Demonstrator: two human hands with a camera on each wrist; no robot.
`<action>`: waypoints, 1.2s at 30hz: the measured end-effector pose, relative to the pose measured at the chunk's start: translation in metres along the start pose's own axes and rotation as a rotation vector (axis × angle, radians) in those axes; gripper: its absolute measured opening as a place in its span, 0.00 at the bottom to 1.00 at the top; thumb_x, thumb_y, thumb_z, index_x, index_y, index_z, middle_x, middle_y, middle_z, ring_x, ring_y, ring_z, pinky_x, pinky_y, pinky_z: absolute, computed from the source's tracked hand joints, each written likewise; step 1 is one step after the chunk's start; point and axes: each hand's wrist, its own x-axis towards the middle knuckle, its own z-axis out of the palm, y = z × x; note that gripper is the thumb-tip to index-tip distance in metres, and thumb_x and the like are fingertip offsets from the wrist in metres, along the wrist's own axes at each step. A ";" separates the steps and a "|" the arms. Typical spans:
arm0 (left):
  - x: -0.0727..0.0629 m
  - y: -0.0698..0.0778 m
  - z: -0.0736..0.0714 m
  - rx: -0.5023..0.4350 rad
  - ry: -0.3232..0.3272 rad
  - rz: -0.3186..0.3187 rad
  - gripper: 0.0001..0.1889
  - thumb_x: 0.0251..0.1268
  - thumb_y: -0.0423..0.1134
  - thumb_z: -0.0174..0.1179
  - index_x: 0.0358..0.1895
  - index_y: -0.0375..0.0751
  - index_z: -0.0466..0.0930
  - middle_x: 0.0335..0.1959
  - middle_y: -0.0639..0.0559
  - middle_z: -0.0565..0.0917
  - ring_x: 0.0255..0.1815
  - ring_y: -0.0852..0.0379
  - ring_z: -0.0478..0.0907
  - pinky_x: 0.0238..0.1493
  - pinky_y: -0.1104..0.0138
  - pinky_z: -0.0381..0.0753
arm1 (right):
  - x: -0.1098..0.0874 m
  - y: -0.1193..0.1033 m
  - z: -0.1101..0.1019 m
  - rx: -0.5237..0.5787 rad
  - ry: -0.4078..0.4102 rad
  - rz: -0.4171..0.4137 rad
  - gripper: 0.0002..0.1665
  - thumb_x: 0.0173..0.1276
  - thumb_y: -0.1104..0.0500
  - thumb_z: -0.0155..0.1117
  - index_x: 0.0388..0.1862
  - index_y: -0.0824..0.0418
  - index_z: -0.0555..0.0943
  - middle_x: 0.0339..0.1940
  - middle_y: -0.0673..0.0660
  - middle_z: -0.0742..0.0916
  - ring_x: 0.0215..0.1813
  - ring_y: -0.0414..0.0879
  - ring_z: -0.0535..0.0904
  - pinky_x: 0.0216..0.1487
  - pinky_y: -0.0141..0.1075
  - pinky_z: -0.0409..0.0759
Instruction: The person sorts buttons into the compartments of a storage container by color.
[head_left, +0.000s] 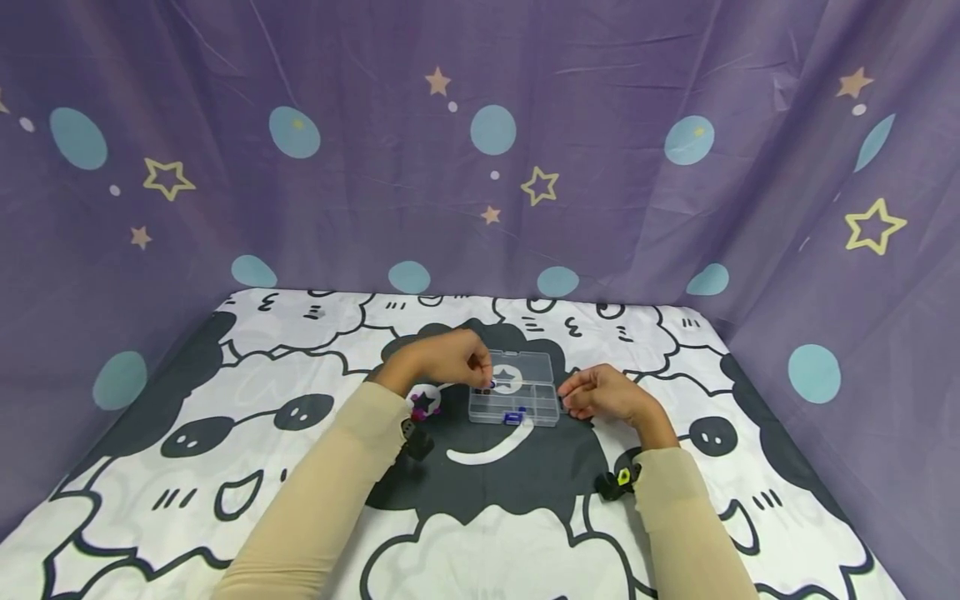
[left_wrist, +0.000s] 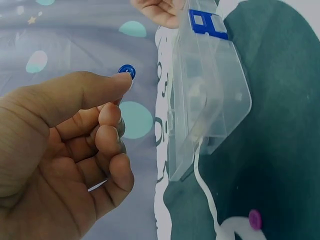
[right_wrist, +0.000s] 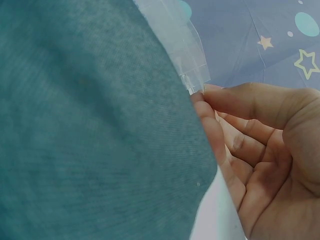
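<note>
A clear plastic compartment box (head_left: 513, 390) with a blue latch (head_left: 514, 417) lies on the dark patch of the cloth. My left hand (head_left: 483, 377) hovers over the box's left end. It pinches a small blue button (left_wrist: 126, 70) between thumb and forefinger, the other fingers curled. In the left wrist view the box (left_wrist: 210, 90) stands just right of the left hand (left_wrist: 122, 85). My right hand (head_left: 567, 403) holds the box's right edge; thumb and forefinger of the right hand (right_wrist: 201, 97) pinch the box's corner (right_wrist: 192, 82).
A magenta object (head_left: 424, 403) lies by my left wrist, and a purple button (left_wrist: 255, 219) rests on the cloth. The sheep-print cloth (head_left: 225, 467) covers the table; a purple starred curtain (head_left: 480, 150) closes off the back and sides.
</note>
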 end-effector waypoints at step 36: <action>0.028 0.004 0.032 -0.079 -0.030 0.032 0.05 0.66 0.29 0.64 0.34 0.38 0.88 0.26 0.52 0.84 0.22 0.64 0.67 0.28 0.70 0.69 | 0.000 0.001 0.000 0.002 0.004 0.006 0.14 0.69 0.71 0.63 0.51 0.77 0.81 0.35 0.58 0.88 0.35 0.45 0.85 0.40 0.39 0.85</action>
